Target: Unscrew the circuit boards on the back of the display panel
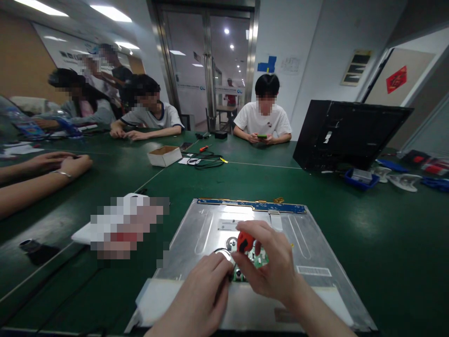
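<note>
A large silver display panel [298, 262] lies back side up on the green table in front of me. A small green circuit board [261, 257] sits at its middle, partly covered by both hands. My right hand [275, 262] pinches the red handle of a screwdriver [244, 241] above the board; the shaft and tip are not clearly visible. My left hand [205, 283] rests at the board's left edge with fingers closed, beside a dark wire. What its fingertips grip, if anything, is hidden. Along the far edge of the panel runs a blue circuit strip [252, 206].
A white box [164, 156], black cables [206, 161] and an orange screwdriver [205, 148] lie farther back. At right stand a black monitor [351, 133] and a blue tray [361, 179]. Another person's hands [70, 164] are at left; several people sit around.
</note>
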`<state>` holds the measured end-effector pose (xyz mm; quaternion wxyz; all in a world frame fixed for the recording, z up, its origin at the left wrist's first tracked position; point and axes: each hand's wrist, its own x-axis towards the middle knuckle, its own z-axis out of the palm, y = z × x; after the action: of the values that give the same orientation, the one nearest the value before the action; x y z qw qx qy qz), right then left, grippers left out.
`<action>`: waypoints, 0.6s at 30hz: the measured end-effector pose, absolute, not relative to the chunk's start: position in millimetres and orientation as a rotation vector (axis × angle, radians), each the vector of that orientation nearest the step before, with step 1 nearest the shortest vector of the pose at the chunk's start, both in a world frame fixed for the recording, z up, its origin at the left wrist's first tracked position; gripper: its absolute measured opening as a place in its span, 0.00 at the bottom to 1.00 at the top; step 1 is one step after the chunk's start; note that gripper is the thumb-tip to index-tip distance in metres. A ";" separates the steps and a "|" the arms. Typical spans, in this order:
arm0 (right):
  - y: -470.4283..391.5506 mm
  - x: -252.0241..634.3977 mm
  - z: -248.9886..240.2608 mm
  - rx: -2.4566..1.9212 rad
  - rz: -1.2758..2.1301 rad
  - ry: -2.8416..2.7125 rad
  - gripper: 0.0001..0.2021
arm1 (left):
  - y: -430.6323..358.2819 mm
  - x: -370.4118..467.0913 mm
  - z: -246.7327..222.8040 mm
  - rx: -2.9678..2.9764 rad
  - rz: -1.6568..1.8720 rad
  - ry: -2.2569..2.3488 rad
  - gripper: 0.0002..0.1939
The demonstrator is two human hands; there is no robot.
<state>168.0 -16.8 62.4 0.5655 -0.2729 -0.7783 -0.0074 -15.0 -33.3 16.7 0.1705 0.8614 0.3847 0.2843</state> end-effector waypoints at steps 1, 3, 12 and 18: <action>-16.7 167.6 61.2 -0.636 -0.016 -1.820 0.16 | -33.1 -15.0 16.7 2.447 0.809 1.091 0.14; -16.1 166.4 58.0 -0.637 -0.007 -1.783 0.17 | -32.6 -15.1 16.8 2.452 0.802 1.089 0.13; -14.8 167.3 60.7 -0.629 0.021 -1.792 0.16 | -32.8 -15.2 17.6 2.460 0.797 1.084 0.12; -16.8 168.6 62.0 -0.614 0.075 -1.850 0.20 | -33.0 -14.4 18.1 2.447 0.783 1.090 0.12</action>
<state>168.6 -16.8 62.0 0.5609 -0.2608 -0.7851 0.0317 -14.4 -33.0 18.1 0.1746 0.8633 0.3845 0.2763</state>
